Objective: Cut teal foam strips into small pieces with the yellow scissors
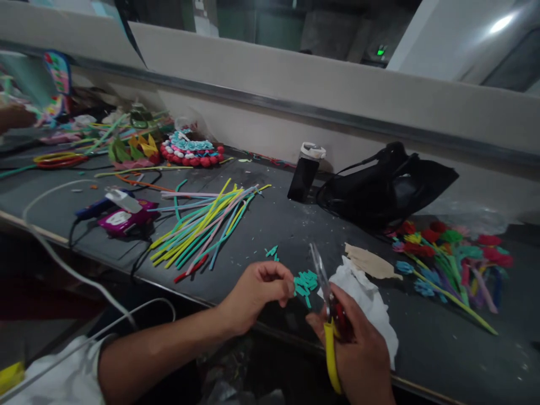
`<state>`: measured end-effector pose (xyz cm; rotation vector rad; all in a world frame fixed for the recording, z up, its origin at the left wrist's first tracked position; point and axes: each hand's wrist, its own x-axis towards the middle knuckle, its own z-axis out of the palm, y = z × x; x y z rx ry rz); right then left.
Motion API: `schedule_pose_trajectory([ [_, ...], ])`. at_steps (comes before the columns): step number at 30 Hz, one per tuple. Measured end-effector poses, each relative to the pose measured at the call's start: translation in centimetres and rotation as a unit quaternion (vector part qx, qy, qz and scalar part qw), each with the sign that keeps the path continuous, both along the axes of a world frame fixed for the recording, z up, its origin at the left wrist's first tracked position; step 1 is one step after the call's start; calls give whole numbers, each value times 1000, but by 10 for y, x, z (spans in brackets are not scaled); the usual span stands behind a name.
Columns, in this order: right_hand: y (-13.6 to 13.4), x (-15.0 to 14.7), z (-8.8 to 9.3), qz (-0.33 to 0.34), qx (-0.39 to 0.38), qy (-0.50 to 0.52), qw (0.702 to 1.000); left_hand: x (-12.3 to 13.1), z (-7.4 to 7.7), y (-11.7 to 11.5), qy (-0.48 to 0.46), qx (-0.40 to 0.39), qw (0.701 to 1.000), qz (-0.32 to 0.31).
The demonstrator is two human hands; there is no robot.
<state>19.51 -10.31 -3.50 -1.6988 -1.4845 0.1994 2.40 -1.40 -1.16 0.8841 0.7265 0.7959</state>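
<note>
My right hand (358, 351) grips a pair of scissors (327, 304) with yellow and red handles, blades pointing up and away. My left hand (259, 292) is closed in a pinch beside a small pile of teal foam pieces (306, 281) on the dark table (278, 219). What the fingertips pinch is too small to make out. A white cloth (371, 304) lies under and beside my right hand, with a tan paper scrap (371, 261) just beyond it.
A bundle of coloured foam strips (206, 225) lies left of centre. Foam flowers on stems (451, 259) sit at the right, a black bag (388, 188) and dark bottle (306, 171) behind. A glue gun (122, 216) with cables and finished craft pieces (189, 149) are at the left.
</note>
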Motion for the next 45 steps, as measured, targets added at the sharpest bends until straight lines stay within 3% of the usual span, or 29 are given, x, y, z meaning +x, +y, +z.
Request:
schedule_pose_trajectory([
  [5,0,-3,-4,86,45,-122,988,-8,12,8,-82,-22,995,54],
  [16,1,-8,-19,90,107,-235,962,-8,14,0,-130,-68,987,67],
  [28,-2,-11,-21,107,90,-191,972,-7,8,-1,-145,-46,986,75],
  [41,-4,-11,-25,89,96,-222,966,-5,7,0,-141,-53,985,82],
  [45,-5,-13,-23,84,76,-172,979,-6,6,1,-147,-37,986,75],
])
